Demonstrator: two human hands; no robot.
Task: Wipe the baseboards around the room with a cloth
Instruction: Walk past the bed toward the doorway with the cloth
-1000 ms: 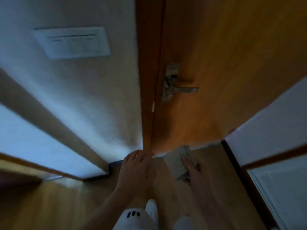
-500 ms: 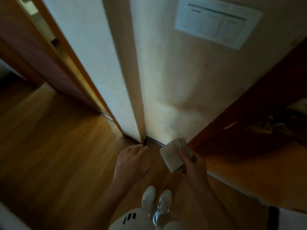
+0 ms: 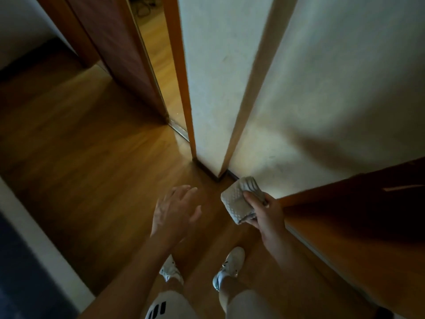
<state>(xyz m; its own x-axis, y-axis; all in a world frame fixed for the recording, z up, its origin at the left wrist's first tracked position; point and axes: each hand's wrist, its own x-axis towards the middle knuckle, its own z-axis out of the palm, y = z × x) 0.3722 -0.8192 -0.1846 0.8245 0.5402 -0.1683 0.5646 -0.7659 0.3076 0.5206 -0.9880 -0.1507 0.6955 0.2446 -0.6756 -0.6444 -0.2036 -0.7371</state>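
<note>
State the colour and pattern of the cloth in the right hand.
The cloth is light grey, waffle-textured; head view.

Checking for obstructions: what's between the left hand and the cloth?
Head view: only bare wooden floor shows in the gap between the left hand and the cloth, which the right hand grips.

Baseboard [image 3: 205, 167] reads only as short dark strips either side of the wall corner [image 3: 224, 143]. Just right of the corner the cloth [image 3: 238, 200] covers it, and further right the door [image 3: 345, 199] hides it. The door is cut by the frame edge. Right hand [image 3: 269, 212]: fingers mostly behind the cloth. Left hand [image 3: 176, 210], below-left of the corner, is motion-blurred, so fingertip detail is unreadable. Dark shapes [image 3: 143, 9] far above-left of the corner are too small to identify.
</note>
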